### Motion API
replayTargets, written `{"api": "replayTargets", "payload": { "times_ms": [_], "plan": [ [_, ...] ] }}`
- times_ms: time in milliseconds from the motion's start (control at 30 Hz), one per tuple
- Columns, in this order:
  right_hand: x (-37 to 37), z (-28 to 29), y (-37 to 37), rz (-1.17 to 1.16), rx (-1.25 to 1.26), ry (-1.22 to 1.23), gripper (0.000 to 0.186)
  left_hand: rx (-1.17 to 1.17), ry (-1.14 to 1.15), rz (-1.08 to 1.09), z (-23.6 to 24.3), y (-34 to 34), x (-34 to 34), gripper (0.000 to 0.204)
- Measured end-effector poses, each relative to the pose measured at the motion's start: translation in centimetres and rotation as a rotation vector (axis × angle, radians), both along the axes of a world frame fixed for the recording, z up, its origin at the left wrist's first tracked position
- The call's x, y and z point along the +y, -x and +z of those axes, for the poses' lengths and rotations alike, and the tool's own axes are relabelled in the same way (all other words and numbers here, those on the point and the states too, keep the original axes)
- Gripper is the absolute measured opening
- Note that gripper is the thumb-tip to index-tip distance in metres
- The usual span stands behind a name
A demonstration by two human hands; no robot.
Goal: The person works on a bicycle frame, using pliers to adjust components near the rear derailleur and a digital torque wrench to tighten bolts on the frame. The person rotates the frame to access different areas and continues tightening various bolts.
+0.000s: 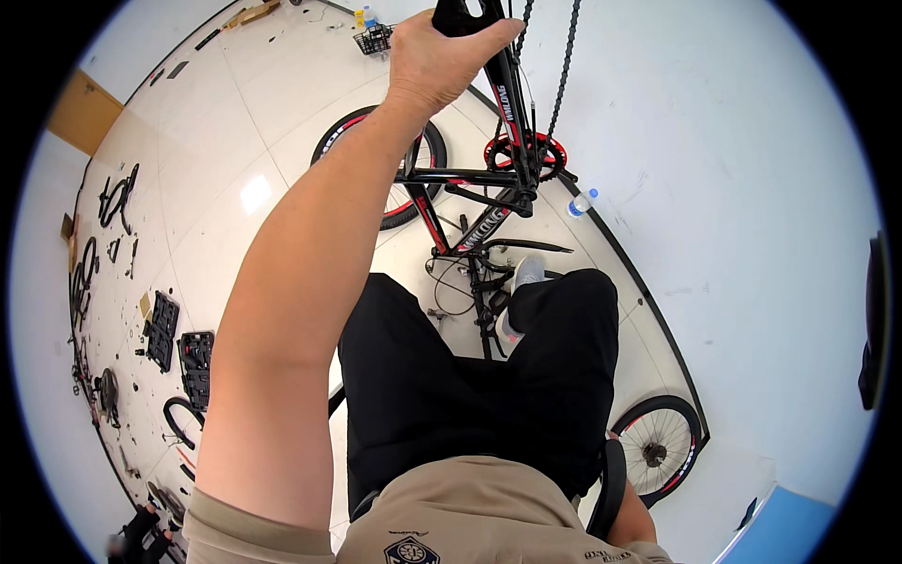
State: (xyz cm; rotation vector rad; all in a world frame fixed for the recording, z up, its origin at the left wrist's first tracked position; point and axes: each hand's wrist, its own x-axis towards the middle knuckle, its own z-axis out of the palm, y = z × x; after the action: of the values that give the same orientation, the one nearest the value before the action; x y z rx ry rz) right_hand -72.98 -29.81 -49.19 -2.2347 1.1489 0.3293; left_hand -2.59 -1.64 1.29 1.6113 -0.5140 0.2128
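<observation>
Head view: the left hand (437, 58) grips the upper end of a black bike frame (505, 99) with red and white markings. Its thumb extends to the right over the frame; the remaining fingers are closed about the part and largely concealed, so their exact placement cannot be told. The frame is positioned ahead of the knees, its tubes running down toward the floor (221, 141).

A red chainring (562, 150) is located on the right side of the frame, beside the junction of the tubes. A black chain (566, 70) rises from the chainring area toward the top edge. A wheel (440, 148) with a black tire and red rim is seen to the left of the frame, partly covered by the left forearm. A handlebar (485, 310) lies low between the legs, near a light gray shoe (529, 271).

The right hand (614, 435) is at the lower right, mostly hidden beside a curved black part (613, 481); whether its fingers are spread or pressed together cannot be told. A second wheel (691, 442) is next to it. A clear bottle (583, 202) with a blue cap lies near the wall (752, 188). Two black tool cases (195, 368) rest on the floor at left.
</observation>
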Motion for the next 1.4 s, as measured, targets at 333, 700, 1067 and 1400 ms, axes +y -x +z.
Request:
{"api": "replayTargets", "payload": {
  "times_ms": [333, 700, 1067, 1400],
  "plan": [
    [-1.5, 0.2, 0.5, -0.085, -0.046, -0.084, 0.026, -0.064, -0.042, -0.019, -1.5, -1.2, -0.4, 0.048],
    [-3.1, 0.2, -0.6, -0.017, 0.015, -0.030, 0.026, 0.020, -0.036, 0.086, -1.9, -0.1, 4.4, 0.044],
    [-3.9, 3.1, -3.6, 0.088, 0.088, 0.146, 0.026, 0.041, 0.072, 0.086, -2.7, -0.1, 6.3, 0.041],
    [1.4, 27.7, -21.8, -0.747, -0.572, -0.335, 0.018, -0.024, 0.114, 0.080, -2.5, -0.8, 4.6, 0.033]
  ]
}}
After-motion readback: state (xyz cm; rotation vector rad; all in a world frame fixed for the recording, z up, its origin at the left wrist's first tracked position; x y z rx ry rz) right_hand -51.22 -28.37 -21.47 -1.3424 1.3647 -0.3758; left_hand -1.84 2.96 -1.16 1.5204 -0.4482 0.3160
